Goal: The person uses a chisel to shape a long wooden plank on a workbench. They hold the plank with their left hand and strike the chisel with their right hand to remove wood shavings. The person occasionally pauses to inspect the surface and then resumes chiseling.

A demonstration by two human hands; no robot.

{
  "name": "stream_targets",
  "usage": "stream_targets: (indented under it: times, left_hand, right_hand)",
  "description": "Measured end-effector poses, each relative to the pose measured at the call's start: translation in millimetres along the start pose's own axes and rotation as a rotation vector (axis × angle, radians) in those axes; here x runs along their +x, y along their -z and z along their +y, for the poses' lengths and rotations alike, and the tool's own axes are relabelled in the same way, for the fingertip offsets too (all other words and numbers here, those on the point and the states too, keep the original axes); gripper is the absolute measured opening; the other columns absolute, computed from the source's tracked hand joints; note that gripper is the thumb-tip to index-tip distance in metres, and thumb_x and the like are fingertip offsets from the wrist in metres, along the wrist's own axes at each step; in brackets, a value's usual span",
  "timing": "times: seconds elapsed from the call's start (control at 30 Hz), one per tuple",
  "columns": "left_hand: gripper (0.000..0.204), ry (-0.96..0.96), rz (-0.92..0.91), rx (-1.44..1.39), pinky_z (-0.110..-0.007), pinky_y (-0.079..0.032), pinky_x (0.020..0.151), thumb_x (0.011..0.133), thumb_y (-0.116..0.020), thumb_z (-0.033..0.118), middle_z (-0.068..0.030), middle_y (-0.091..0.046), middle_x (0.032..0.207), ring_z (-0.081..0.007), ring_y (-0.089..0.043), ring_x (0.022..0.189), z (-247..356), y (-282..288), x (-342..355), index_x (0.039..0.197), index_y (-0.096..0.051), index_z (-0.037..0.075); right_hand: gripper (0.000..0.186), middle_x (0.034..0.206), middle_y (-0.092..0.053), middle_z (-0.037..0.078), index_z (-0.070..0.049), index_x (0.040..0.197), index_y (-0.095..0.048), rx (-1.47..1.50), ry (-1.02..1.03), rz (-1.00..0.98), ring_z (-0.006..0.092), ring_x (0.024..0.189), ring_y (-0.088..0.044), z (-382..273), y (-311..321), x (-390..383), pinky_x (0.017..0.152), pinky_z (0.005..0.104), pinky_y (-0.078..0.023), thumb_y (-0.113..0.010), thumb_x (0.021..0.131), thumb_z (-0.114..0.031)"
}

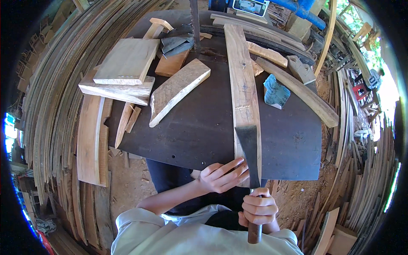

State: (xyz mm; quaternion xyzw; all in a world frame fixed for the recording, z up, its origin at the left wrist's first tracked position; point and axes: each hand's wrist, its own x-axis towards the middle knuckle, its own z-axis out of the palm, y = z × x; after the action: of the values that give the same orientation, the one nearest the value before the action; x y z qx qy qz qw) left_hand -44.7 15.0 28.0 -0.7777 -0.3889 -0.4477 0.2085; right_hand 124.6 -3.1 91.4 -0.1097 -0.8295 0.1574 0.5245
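A long, narrow wooden plank [241,72] lies lengthwise on the dark table, its near end running past the front edge toward me. My left hand [222,175] is closed against the plank's near left edge, fingers bent over the wood; the thumb is hidden. In my right hand [260,207] is a machete [250,148] with a wide dark blade and a round wooden handle, gripped just below the blade. The blade points away from me, overlapping the plank's near part in view; whether it touches the wood I cannot tell.
A thin upright saw blade [195,25] rises from the dark tabletop [187,140]. Thick wood pieces [180,91] lie left; a curved stick [301,91] and blue sandpaper [275,91] lie right. A phone [250,6] stands at the back. Stacked strips [55,106] line the left; a person [374,79] is far right.
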Motion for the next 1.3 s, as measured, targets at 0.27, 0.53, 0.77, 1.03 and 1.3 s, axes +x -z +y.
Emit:
stream_targets:
  times: [0.27, 0.53, 0.77, 1.03, 1.3]
  left_hand:
    - [0.014, -0.004, 0.012, 0.021, -0.019, -0.035, 0.064, 0.087, -0.062, 0.024, 0.014, -0.068, 0.105, -0.0058, -0.064, 0.102, 1, -1, 2, 0.094, -0.073, 0.028]
    - [0.022, 0.0, -0.003, 0.039, -0.021, -0.033, 0.07, 0.09, -0.057, 0.022, 0.0121, -0.065, 0.116, -0.0032, -0.06, 0.107, 0, 0, 1, 0.107, -0.072, 0.026]
    - [0.024, -0.012, -0.01, 0.056, -0.02, -0.034, 0.07, 0.091, -0.058, 0.023, 0.0122, -0.065, 0.117, -0.0031, -0.059, 0.107, -1, 2, 5, 0.11, -0.071, 0.026]
    - [0.026, 0.001, -0.008, 0.046, -0.019, -0.033, 0.068, 0.092, -0.055, 0.021, 0.0111, -0.064, 0.121, -0.0035, -0.059, 0.109, 1, 1, 4, 0.112, -0.071, 0.025]
    - [0.015, -0.019, 0.0, 0.047, -0.019, -0.034, 0.065, 0.087, -0.063, 0.025, 0.0121, -0.068, 0.113, -0.0051, -0.062, 0.105, -2, 3, 7, 0.098, -0.072, 0.027]
  right_hand:
    - [0.011, 0.062, -0.059, 0.004, -0.007, 0.059, -0.057, 0.004, 0.003, -0.049, 0.0192, 0.065, -0.062, -1, 8, 4, 0.07, 0.0332, -0.048, -0.065, 0.063, 0.0]
    - [0.013, 0.066, -0.061, 0.003, -0.008, 0.06, -0.058, -0.013, -0.025, -0.003, 0.0184, 0.069, -0.062, 10, 4, -4, 0.077, 0.0343, -0.048, -0.067, 0.061, 0.001]
    - [0.016, 0.066, -0.061, 0.001, -0.009, 0.059, -0.056, -0.041, -0.142, 0.006, 0.0171, 0.071, -0.062, 5, 3, 7, 0.08, 0.0346, -0.049, -0.066, 0.064, 0.002]
    - [0.018, 0.064, -0.06, 0.001, -0.009, 0.056, -0.055, 0.04, -0.15, 0.048, 0.017, 0.068, -0.062, 5, 6, 6, 0.076, 0.0343, -0.048, -0.066, 0.062, 0.003]
    - [0.016, 0.064, -0.062, 0.002, -0.009, 0.056, -0.056, 0.048, -0.172, 0.067, 0.0174, 0.069, -0.062, 11, 2, 14, 0.074, 0.0356, -0.049, -0.067, 0.061, 0.002]
